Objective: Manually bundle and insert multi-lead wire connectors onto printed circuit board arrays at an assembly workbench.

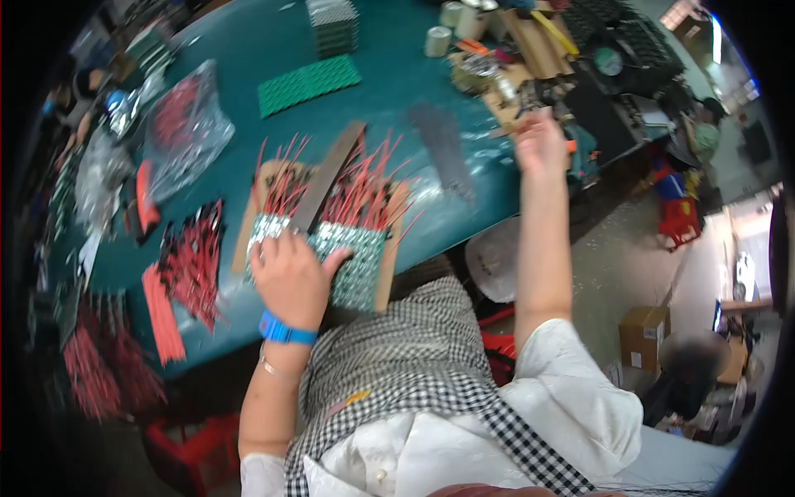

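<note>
My left hand [291,277] lies with fingers spread on a pale green, silvery panel of small studded pieces [358,277]. The panel rests on a brown cardboard sheet [386,286] at the table's near edge. Many thin red wires [286,186] stick out past its far side. A dark brown flat strip [330,178] lies slantwise across them, its near end by my left fingertips. Stretched out to the right, my right hand [540,142] is beside a cluttered cardboard tray [507,103]. Its fingers are bunched and slightly blurred; what they hold I cannot make out.
On the green table [389,91] lie a bright green studded panel [310,85], a grey strip bundle [442,145], a clear bag [195,128], red-handled pliers [145,199] and red-black wires [195,261]. Tape rolls [437,41] stand far right. A red stool [195,451] is below.
</note>
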`<action>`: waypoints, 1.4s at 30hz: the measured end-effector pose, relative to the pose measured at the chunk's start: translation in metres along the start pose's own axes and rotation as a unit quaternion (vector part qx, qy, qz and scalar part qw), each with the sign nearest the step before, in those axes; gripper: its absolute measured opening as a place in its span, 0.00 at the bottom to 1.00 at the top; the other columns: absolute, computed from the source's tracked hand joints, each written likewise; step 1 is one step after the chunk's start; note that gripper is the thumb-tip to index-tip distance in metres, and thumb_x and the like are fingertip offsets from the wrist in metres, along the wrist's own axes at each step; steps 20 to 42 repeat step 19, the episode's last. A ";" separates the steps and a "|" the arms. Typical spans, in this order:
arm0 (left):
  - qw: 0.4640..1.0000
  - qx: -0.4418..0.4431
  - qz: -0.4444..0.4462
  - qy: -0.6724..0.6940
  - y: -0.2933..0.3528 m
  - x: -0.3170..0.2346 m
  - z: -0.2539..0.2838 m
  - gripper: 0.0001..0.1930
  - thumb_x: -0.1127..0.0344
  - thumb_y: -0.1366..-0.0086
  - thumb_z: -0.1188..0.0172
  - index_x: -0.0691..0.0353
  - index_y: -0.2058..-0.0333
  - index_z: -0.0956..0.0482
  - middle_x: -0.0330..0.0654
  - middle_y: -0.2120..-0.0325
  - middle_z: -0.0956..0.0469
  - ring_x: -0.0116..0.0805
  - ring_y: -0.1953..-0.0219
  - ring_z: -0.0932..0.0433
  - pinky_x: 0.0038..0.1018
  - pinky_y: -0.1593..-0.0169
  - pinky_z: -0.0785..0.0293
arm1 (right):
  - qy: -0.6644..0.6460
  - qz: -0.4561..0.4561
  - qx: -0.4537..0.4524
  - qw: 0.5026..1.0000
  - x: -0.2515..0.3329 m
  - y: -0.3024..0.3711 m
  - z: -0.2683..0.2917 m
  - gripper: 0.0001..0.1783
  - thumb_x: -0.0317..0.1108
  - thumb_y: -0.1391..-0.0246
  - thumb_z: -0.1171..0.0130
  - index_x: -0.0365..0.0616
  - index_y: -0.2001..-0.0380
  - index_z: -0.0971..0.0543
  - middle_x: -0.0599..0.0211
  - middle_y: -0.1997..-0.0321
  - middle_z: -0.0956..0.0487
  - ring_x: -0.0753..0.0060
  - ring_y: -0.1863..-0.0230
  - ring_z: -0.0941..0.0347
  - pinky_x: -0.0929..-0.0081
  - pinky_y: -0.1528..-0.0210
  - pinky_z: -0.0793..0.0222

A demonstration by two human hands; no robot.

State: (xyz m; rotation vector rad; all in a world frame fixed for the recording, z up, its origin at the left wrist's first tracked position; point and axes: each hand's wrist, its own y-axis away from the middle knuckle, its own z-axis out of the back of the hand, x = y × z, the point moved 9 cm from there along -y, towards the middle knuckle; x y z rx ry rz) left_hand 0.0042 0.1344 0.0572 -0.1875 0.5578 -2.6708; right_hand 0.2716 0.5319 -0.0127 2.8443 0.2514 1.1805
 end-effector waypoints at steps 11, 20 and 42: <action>0.999 -0.010 -0.013 -0.051 0.002 0.006 -0.002 0.33 0.33 0.46 0.38 0.66 0.73 0.19 0.43 0.68 0.19 0.42 0.63 0.24 0.41 0.47 0.33 | 0.267 0.284 -0.050 0.919 0.095 -0.015 -0.004 0.19 0.40 0.35 0.40 0.33 0.54 0.28 0.56 0.67 0.19 0.65 0.71 0.20 0.77 0.71 0.23; 0.996 -0.027 0.003 0.085 0.010 0.016 0.005 0.27 0.45 0.42 0.32 0.69 0.61 0.18 0.52 0.56 0.17 0.49 0.54 0.20 0.40 0.46 0.27 | 0.273 0.229 0.211 0.910 0.050 0.188 -0.047 0.33 0.48 0.35 0.40 0.33 0.38 0.32 0.48 0.65 0.18 0.64 0.62 0.20 0.78 0.61 0.27; 0.996 -0.027 0.003 0.085 0.010 0.016 0.005 0.27 0.45 0.42 0.32 0.69 0.61 0.18 0.52 0.56 0.17 0.49 0.54 0.20 0.40 0.46 0.27 | 0.273 0.229 0.211 0.910 0.050 0.188 -0.047 0.33 0.48 0.35 0.40 0.33 0.38 0.32 0.48 0.65 0.18 0.64 0.62 0.20 0.78 0.61 0.27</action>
